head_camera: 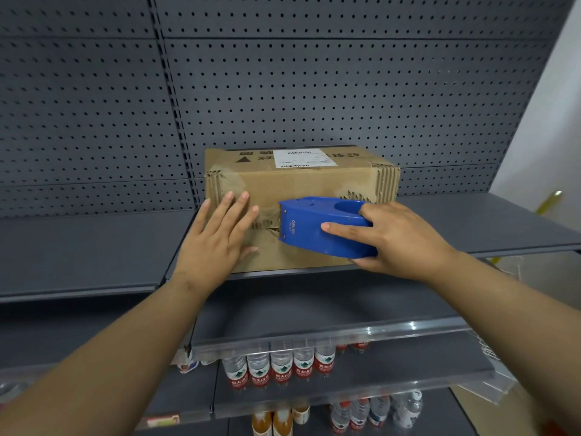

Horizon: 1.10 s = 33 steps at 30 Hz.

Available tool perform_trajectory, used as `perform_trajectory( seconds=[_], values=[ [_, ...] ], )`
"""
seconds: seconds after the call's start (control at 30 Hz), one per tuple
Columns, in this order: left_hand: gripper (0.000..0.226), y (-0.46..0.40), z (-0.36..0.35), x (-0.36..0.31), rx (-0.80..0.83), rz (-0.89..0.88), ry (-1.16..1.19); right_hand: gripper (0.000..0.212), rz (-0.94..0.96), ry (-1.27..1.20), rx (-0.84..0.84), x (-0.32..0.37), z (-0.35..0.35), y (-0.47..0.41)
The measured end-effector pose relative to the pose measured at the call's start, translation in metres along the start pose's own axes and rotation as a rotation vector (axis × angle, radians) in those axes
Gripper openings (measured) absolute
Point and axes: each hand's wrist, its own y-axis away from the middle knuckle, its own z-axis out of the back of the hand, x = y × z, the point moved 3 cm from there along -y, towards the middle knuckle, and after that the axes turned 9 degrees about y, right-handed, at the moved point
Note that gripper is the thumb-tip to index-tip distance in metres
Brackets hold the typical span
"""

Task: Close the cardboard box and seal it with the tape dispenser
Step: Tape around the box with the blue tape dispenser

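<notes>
A worn brown cardboard box (pixel 301 184) with a white shipping label sits on a grey metal shelf (pixel 471 225), its near face towards me. That face has a flap seam with torn edges. My left hand (pixel 220 237) lies flat against the left part of this face, fingers straight. My right hand (pixel 399 237) grips a blue tape dispenser (pixel 317 228), thumb along its side. The dispenser's front edge presses on the seam at the middle of the face, just right of my left fingertips.
A grey pegboard wall (pixel 283 89) rises behind the box. Lower shelves hold water bottles with red labels (pixel 279 369) and orange drink bottles (pixel 272 423). A shelf divider post (pixel 176 127) runs left of the box.
</notes>
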Motion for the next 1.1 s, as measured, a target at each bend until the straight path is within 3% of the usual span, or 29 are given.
perform_trajectory(
  seconds=[0.13,0.23,0.8,1.1],
  values=[
    [0.111,-0.026,0.011,0.003,0.091,-0.053,0.033,0.087,-0.003,-0.003,0.007,0.000,0.003,0.000],
    [0.120,-0.043,0.019,0.004,0.146,-0.071,0.045,0.087,-0.008,-0.008,0.015,-0.001,0.005,0.000],
    [0.121,-0.031,0.035,0.027,0.228,0.000,0.099,0.082,-0.017,-0.028,-0.003,0.007,0.013,-0.008],
    [0.111,-0.032,0.031,0.018,0.208,-0.005,0.155,0.083,-0.008,-0.053,0.067,0.015,0.007,-0.011]
  ],
)
